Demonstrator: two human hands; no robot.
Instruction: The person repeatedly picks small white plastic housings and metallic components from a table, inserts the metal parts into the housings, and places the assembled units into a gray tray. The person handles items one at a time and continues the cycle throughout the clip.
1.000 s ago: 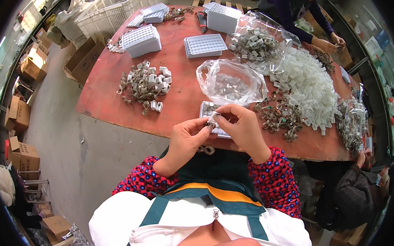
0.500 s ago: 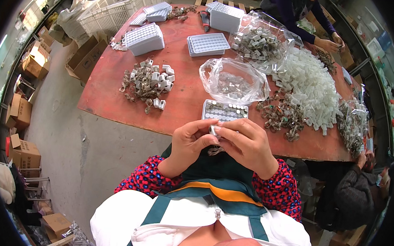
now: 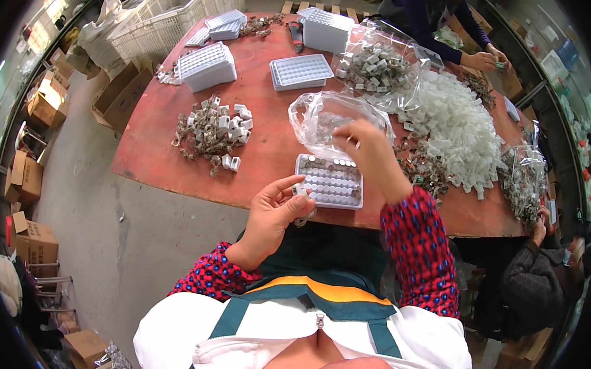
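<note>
White piece (image 3: 300,190) in left hand (image 3: 270,213), apart from right hand (image 3: 370,150).

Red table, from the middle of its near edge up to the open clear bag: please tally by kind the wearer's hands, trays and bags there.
Hands: 2 (left hand, right hand)
Tray: 1
Open clear bag: 1
Total: 4
</note>
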